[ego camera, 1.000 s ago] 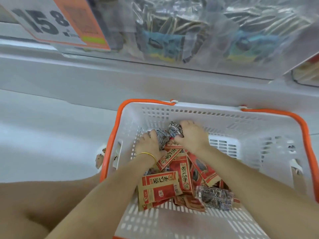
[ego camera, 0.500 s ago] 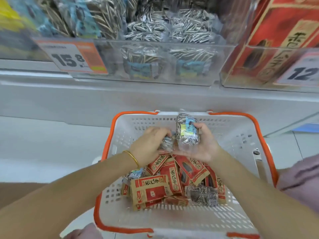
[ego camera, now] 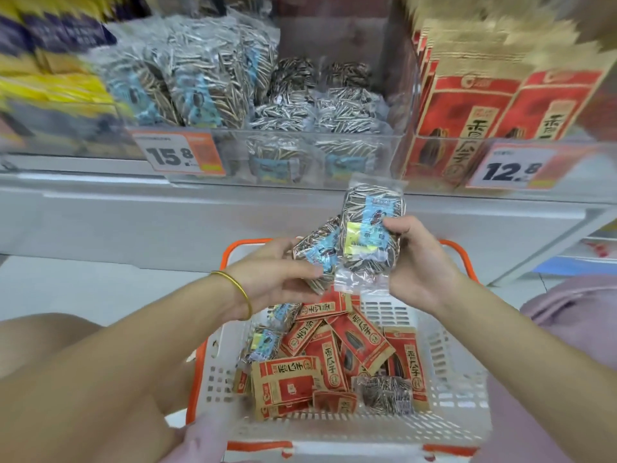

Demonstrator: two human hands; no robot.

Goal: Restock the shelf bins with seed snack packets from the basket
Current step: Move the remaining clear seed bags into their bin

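Shelving fills the top of the head view, blurred at its edges: at twelve o'clock a clear shelf bin [ego camera: 320, 152] holds striped seed packets beside a 15.8 price tag [ego camera: 180, 155]. At two o'clock a second bin [ego camera: 467, 105] stands packed with red-and-kraft packets above a 12.8 price tag [ego camera: 510, 168]. Toward six o'clock the white basket [ego camera: 450, 379] with its orange rim sits in front of the person, with a heap of red packets [ego camera: 334, 355] and a few clear striped ones lying in it. Both hands are raised over the basket's far edge, just below the clear bin. The right hand [ego camera: 420, 262] pinches an upright clear packet [ego camera: 370, 235] by its right edge, thumb on the front and fingers behind. The left hand [ego camera: 277, 279], a gold bangle [ego camera: 233, 289] on its wrist, grips a second clear packet [ego camera: 317, 255], thumb across its top. That packet is tilted at the first one's eight o'clock side, and the two touch or overlap. They look light and soft, thin glossy film over loose seeds, so they would likely sag and slip if taken by the empty sealed strip at the bottom. I'd judge the safer hold is across the filled middle, thumb against fingers. The seeds should shift rather than break when a packet is set into the bin.
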